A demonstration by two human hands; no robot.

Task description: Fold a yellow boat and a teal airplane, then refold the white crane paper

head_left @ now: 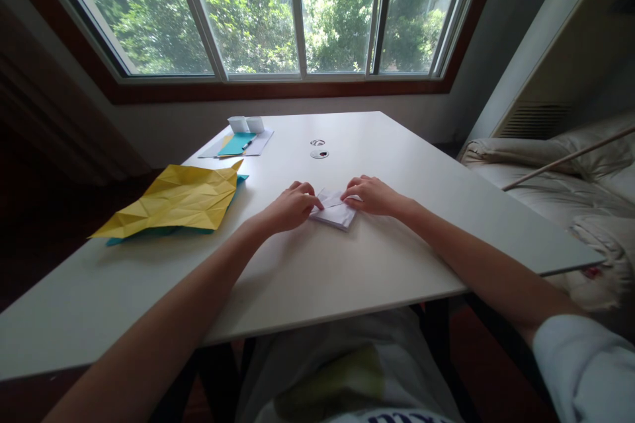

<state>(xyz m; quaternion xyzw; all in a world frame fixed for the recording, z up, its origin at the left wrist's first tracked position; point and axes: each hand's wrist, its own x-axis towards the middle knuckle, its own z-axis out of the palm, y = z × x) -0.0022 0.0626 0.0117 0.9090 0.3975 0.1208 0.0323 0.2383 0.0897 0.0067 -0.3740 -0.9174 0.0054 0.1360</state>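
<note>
A small folded piece of white paper [336,213] lies flat on the white table [347,264], near its middle. My left hand [292,206] presses on the paper's left edge with curled fingers, the index finger pointing along a crease. My right hand [373,195] rests on the paper's upper right part, fingertips holding a flap down. Both hands pin the paper against the tabletop rather than lifting it.
A creased yellow sheet [181,201] lies over a teal sheet at the table's left. Farther back are a teal paper with a pen [238,143] on white sheets, two small white paper boxes [246,123], and a cable hole [319,153]. Bedding [555,178] sits at right.
</note>
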